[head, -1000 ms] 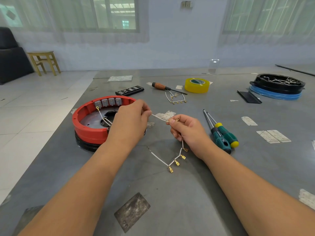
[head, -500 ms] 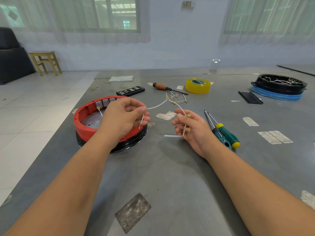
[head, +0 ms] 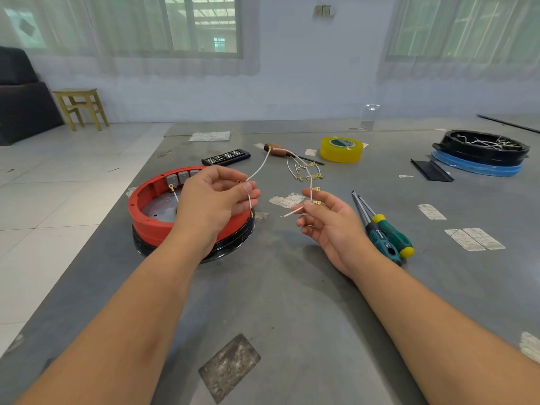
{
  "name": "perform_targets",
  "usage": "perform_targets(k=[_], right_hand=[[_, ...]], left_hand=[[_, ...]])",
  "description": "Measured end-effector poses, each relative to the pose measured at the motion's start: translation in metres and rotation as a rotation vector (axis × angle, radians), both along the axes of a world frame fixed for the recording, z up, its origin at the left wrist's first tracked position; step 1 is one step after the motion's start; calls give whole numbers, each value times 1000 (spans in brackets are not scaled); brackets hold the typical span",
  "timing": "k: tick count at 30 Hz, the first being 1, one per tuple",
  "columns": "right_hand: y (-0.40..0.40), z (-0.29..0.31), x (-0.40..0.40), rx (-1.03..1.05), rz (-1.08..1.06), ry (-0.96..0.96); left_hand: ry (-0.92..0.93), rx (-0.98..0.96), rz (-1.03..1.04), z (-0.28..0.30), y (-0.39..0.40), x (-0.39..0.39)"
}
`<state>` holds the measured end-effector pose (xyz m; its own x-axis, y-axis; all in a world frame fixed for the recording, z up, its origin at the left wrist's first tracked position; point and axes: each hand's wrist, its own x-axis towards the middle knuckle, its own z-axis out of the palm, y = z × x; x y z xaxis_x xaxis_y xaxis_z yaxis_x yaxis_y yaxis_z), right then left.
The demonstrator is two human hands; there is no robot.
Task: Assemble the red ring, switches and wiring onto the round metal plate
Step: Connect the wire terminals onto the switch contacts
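Your white wire harness (head: pixel 264 163) hangs between both hands.
Red ring (head: pixel 152 220) sits on the round metal plate (head: pixel 160 206), grey switches (head: pixel 178 178) lining its far wall.

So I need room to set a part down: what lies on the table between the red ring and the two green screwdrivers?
Head view: between the red ring and green screwdrivers, only a torn white label.

yellow tape roll (head: pixel 341 149), two green screwdrivers (head: pixel 385 233), wooden stool (head: pixel 80 108), black tray (head: pixel 482 149)
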<state>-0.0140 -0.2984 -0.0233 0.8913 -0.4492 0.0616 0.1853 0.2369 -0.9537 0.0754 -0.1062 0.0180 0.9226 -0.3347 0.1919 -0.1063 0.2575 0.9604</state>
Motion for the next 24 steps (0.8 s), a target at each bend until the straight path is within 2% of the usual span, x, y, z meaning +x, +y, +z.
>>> perform_targets(k=[4,15,24], right_hand=[[2,-1,0,33,-6,-3],[3,0,5,74,-211,3],[14,-2,11,92,-212,-65]], left_hand=[[0,23,-5,2,0,-1],[43,221,-147,6,7,1],[114,116,-140,9,10,4]])
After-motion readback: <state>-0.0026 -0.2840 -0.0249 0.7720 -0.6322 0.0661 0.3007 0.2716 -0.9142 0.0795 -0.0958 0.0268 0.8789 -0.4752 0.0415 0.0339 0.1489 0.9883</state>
